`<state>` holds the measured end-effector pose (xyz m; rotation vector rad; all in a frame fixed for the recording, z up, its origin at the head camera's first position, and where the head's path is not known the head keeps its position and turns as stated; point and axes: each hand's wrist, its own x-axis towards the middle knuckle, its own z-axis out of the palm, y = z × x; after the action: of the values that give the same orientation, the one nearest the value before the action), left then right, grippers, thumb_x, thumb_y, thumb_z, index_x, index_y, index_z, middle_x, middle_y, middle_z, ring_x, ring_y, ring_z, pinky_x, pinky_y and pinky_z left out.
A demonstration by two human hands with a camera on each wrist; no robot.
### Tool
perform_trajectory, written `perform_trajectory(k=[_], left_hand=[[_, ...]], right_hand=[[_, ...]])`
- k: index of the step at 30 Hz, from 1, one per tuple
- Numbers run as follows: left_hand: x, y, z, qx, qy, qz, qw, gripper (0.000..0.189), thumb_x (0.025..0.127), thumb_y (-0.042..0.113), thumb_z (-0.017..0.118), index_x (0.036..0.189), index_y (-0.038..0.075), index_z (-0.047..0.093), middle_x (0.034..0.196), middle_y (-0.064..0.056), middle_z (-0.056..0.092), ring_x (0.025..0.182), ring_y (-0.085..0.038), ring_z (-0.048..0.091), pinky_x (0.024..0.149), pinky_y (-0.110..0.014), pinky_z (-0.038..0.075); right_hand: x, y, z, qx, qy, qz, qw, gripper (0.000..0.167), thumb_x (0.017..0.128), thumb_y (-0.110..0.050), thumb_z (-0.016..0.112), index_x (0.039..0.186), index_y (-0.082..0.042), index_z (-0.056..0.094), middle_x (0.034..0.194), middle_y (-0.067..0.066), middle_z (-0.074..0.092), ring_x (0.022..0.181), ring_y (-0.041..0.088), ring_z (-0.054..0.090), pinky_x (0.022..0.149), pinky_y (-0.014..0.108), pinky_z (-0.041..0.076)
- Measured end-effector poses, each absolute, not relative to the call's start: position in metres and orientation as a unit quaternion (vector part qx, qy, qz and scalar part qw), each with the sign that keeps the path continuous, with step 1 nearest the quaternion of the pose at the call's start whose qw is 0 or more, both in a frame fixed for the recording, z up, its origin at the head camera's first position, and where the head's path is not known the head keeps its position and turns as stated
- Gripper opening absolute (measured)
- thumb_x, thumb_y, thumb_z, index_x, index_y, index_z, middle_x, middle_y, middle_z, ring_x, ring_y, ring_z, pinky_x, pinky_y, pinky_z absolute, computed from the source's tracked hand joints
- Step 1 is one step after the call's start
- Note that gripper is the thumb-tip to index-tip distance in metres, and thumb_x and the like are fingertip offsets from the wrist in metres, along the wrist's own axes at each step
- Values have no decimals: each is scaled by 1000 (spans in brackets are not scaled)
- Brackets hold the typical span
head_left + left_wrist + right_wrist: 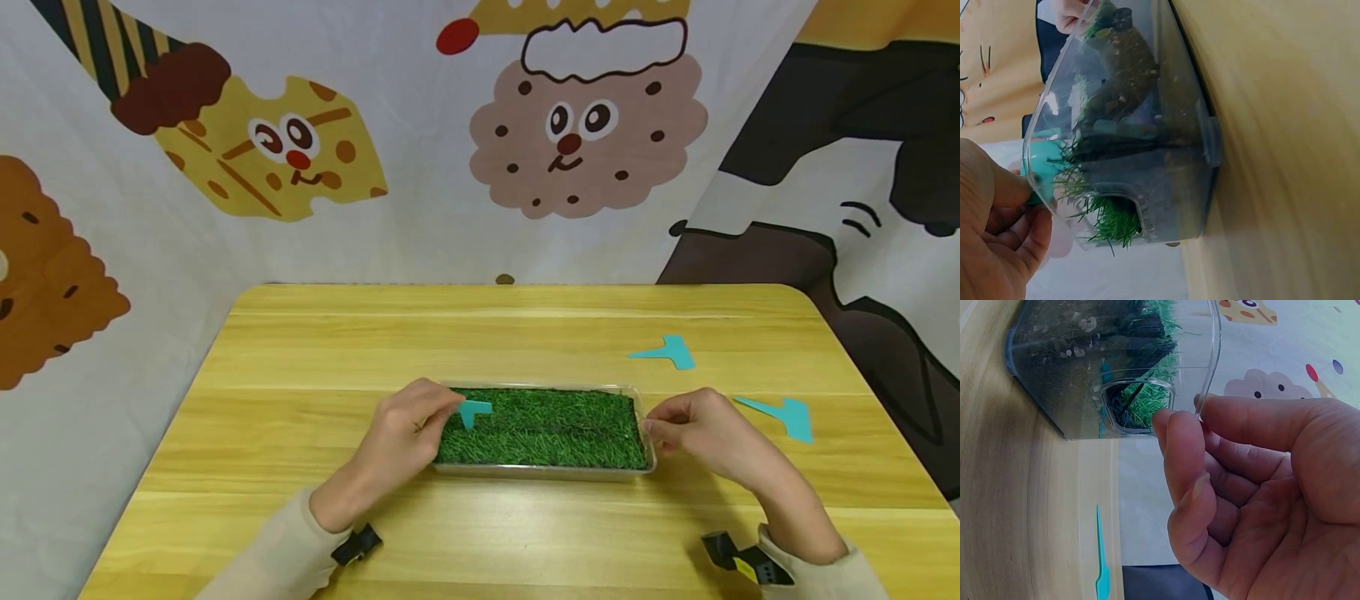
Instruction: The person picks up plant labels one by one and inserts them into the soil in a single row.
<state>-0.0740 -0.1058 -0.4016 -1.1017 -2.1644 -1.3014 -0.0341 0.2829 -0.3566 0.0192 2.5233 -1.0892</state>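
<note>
In the head view: left hand pinching a teal label between thumb and curled fingers, stem downward, over the left end of the grass in a clear box; impossible to tell whether touching the blades. At the opposite end, right hand pinching the box's edge. Flat on the wooden table, to the right: a back label and a near label. In the left wrist view: same pinch, teal label beside the box's rim, partly behind clear plastic. In the right wrist view: rim between thumb and forefinger, other fingers curled and holding nothing.
</note>
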Motion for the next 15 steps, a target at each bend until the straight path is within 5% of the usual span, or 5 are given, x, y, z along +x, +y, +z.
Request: perform_trajectory(k=[15], left_hand=[[-72,-105,-409,-383,-778,-465,180,32,79,-27,73,100,-4,78,94,-10,76,85,-16,71,74,-19,57]], right_hand=[[-35,283,-356,7,903,-382,196,17,102,-16,68,106,-5,80,87,2,74,81,24,68,76,39,53]])
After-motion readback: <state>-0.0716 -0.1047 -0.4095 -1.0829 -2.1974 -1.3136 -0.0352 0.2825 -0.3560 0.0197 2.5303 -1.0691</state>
